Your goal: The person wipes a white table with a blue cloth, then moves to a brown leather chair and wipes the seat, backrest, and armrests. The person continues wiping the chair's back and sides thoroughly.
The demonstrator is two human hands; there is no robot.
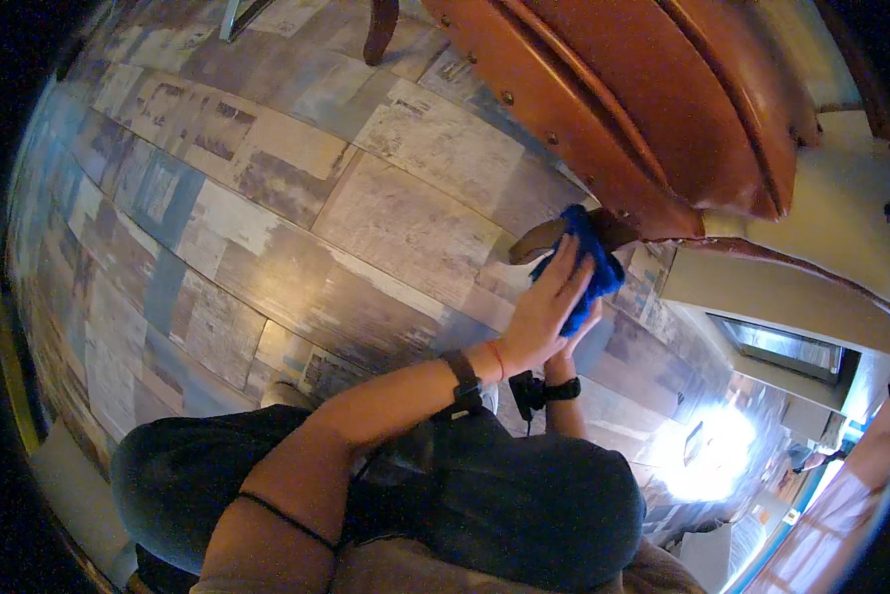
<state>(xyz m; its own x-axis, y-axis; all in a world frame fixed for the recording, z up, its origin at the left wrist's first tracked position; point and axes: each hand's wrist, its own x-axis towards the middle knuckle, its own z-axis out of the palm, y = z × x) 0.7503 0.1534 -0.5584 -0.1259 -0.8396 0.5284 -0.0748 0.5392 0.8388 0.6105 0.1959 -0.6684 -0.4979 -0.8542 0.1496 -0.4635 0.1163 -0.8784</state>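
Note:
A blue cloth (597,278) is bunched around the curved wooden leg (537,241) of a brown leather-upholstered seat (623,111). My left hand (541,319) presses the cloth against the leg from the near side, its fingers spread along the fabric. Just behind it, my right hand (580,334) grips the lower end of the cloth; most of its fingers are hidden by the left hand and the fabric. Each wrist wears a dark band. The tip of the leg sticks out to the left of the cloth.
Patchwork wood-look planks (407,215) cover the floor. Another wooden leg (380,33) and a metal leg (237,18) stand at the top. A pale cabinet with a glass panel (779,341) is on the right, near bright glare (712,453). My bent knees (519,490) are below.

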